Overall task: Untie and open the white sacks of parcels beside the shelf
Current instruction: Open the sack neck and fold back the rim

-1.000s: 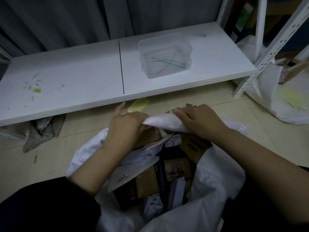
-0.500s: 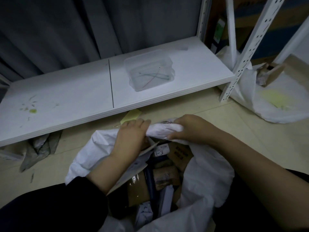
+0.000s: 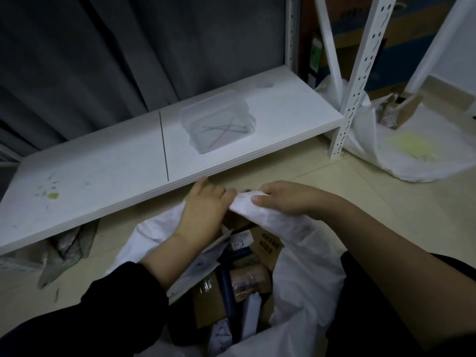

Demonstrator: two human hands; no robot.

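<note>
A white sack [image 3: 304,274] stands open on the floor in front of me, with cardboard parcels [image 3: 213,300] and labelled packets showing inside its mouth. My left hand [image 3: 203,210] and my right hand [image 3: 288,199] meet at the far rim of the sack, and both grip the bunched white fabric there. My right thumb lies on top of the fold. A second white sack [image 3: 401,150] lies on the floor at the right, past the shelf post, partly open with a box showing.
A low white shelf board [image 3: 116,173] runs across in front of the sack and carries a clear plastic tub [image 3: 219,124] with coloured ties inside. A perforated white shelf post [image 3: 353,94] stands at the right. Grey crumpled wrapping [image 3: 67,251] lies under the shelf. Dark curtain behind.
Both hands have stayed on the far rim of the sack, pulling it slightly away from me. My view has turned right and up, so more of the second sack shows.
</note>
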